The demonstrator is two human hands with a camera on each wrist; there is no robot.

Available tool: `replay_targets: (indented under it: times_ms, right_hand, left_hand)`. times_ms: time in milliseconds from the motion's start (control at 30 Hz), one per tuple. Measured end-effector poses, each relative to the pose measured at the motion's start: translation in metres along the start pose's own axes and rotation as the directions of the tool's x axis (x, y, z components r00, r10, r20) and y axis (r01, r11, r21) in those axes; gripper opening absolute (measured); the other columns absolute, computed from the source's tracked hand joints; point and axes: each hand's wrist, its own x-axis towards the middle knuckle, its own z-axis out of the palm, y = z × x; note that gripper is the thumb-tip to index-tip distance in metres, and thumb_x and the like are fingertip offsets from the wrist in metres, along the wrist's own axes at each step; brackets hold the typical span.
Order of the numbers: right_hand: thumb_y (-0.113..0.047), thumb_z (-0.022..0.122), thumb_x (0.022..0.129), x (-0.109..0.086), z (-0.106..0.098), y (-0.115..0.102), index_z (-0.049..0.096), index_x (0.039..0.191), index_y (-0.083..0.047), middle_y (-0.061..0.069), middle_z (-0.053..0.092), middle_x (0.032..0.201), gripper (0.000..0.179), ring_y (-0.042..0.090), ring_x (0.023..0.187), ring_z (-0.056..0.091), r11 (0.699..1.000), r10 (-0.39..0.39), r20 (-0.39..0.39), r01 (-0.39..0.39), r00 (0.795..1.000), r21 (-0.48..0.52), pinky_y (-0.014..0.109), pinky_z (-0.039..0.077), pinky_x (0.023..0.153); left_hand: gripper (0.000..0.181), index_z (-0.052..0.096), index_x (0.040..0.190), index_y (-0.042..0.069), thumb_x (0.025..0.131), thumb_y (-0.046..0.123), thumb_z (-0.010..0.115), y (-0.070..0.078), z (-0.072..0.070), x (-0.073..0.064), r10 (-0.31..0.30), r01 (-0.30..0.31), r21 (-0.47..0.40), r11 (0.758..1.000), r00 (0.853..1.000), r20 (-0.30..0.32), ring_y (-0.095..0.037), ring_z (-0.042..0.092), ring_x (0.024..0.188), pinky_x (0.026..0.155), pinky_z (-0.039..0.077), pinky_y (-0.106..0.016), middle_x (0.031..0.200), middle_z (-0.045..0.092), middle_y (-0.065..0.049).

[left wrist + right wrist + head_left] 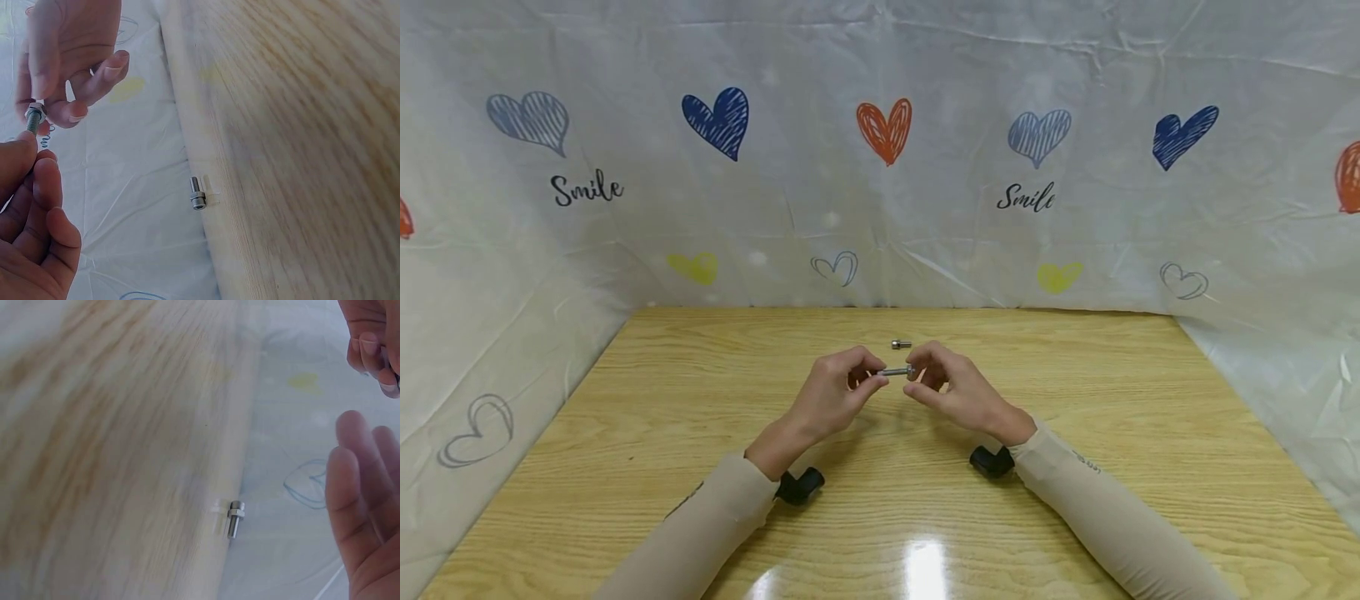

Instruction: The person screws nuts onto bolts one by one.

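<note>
My left hand (838,387) pinches a silver threaded bolt (895,372) between thumb and fingers, its shank pointing right over the table. On the bolt's right end sits a hex nut (35,112), with thread showing below it in the left wrist view. Around that nut, my right hand (961,390) has its thumb and fingers spread apart, the fingertips close to the metal. Just beyond the hands lies another silver bolt (901,344), a short one with a round head and a nut (236,513) next to the head. The left fingers hide the held bolt's other end.
The wood-grain table (647,417) reaches back to a white cloth (790,192) printed with hearts and "Smile". The cloth also rises along both sides. A black wrist mount (800,486) sits at the left cuff, another black mount (992,462) at the right.
</note>
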Motion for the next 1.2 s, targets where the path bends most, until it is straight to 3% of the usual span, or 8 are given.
replay_targets:
  times_ms: [233,433,667,767,900,1000,1200]
  right_hand:
    - [-0.008,0.059,0.095,0.0,0.001,-0.006,0.054,0.112,-0.008,0.004,0.062,0.094,0.017,0.024,0.068,0.062,0.999,-0.008,-0.012,0.008,1.0,0.041,0.032,0.049,0.058]
    - [-0.003,0.056,0.096,0.0,-0.004,-0.034,0.056,0.104,-0.001,0.008,0.06,0.083,0.008,0.018,0.065,0.061,0.999,0.005,-0.004,-0.005,1.0,0.033,0.03,0.049,0.059]
    - [-0.013,0.053,0.1,0.001,0.001,-0.001,0.061,0.098,-0.013,0.004,0.059,0.078,0.009,0.03,0.066,0.06,0.999,-0.003,-0.001,0.003,1.0,0.054,0.033,0.047,0.059]
    - [-0.012,0.052,0.1,0.001,0.0,-0.001,0.062,0.096,-0.015,0.004,0.059,0.077,0.011,0.03,0.066,0.059,0.999,-0.007,0.004,0.006,1.0,0.049,0.036,0.045,0.058]
    - [-0.019,0.054,0.1,0.001,0.0,-0.001,0.061,0.102,-0.016,0.003,0.06,0.081,0.008,0.026,0.065,0.06,1.0,-0.002,0.014,0.001,1.0,0.026,0.037,0.047,0.057]
    - [-0.022,0.059,0.097,0.0,0.001,0.0,0.057,0.111,-0.016,0.001,0.06,0.091,0.015,0.019,0.067,0.061,1.0,-0.004,0.007,0.004,1.0,0.008,0.036,0.048,0.058]
    - [-0.016,0.064,0.094,0.0,0.002,0.001,0.054,0.113,-0.016,-0.001,0.059,0.097,0.021,0.013,0.068,0.061,0.999,-0.047,-0.022,0.048,0.999,0.017,0.034,0.049,0.057]
  left_hand:
    - [0.009,0.065,0.094,0.006,0.087,0.007,0.07,0.0,0.0,0.0,0.005,-0.005,0.006,1.0,1.0,-0.002,-0.006,0.05,0.062,0.055,0.046,-0.023,0.079,0.062,0.002]
    - [0.009,0.066,0.094,0.005,0.086,0.006,0.071,0.001,0.0,0.0,0.022,-0.022,-0.003,1.0,1.0,-0.013,-0.006,0.052,0.062,0.055,0.046,-0.023,0.078,0.063,0.001]
    - [0.008,0.066,0.094,0.004,0.087,0.006,0.07,0.001,0.0,0.001,0.03,-0.03,-0.016,0.999,0.999,-0.014,-0.007,0.053,0.061,0.055,0.047,-0.023,0.077,0.063,0.0]
    - [0.008,0.066,0.093,0.004,0.087,0.006,0.07,0.001,0.0,0.002,0.032,-0.032,-0.022,0.999,0.999,-0.014,-0.007,0.053,0.061,0.055,0.047,-0.023,0.077,0.064,0.0]
    - [0.008,0.066,0.094,0.004,0.087,0.006,0.07,0.001,0.0,0.001,0.028,-0.029,-0.022,0.999,1.0,-0.013,-0.007,0.053,0.061,0.055,0.047,-0.023,0.078,0.064,0.0]
    - [0.008,0.066,0.094,0.005,0.087,0.006,0.07,0.001,0.0,0.001,0.023,-0.023,-0.016,1.0,1.0,-0.012,-0.007,0.052,0.06,0.055,0.046,-0.023,0.078,0.064,0.0]
    - [0.008,0.066,0.094,0.005,0.087,0.006,0.07,0.0,0.0,0.0,0.022,-0.022,-0.015,1.0,1.0,-0.011,-0.006,0.051,0.06,0.054,0.046,-0.023,0.079,0.064,0.001]
